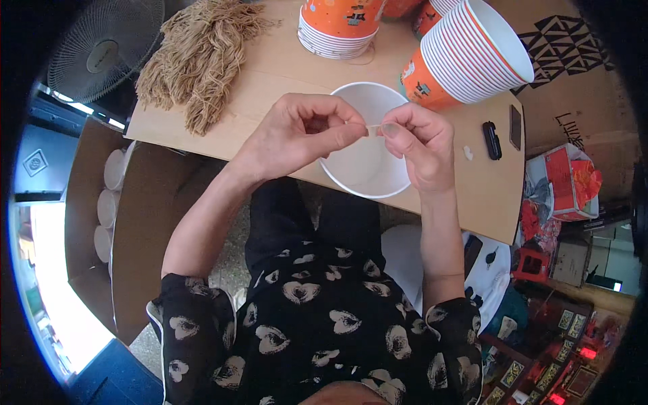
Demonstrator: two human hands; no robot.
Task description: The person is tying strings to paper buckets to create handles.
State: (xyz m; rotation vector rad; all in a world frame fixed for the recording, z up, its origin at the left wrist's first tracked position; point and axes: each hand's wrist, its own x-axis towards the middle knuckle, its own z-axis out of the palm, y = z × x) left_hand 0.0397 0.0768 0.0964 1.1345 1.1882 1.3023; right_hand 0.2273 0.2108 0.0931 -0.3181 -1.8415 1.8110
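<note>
A white paper cup [365, 170] stands open side up at the near edge of the wooden table [283, 67]. Both hands hover over its rim. My left hand [297, 131] pinches one end of a thin tan string [373, 127] between thumb and forefinger. My right hand [418, 138] pinches the other end, and the short string stretches between the two hands just above the cup's far rim.
A bundle of tan string [199, 57] lies at the table's far left. Stacks of orange and white cups stand behind [337, 27] and lie tilted at the right [466, 57]. A small black object [492, 140] rests near the right edge. Cardboard boxes with white cups [108, 202] sit left.
</note>
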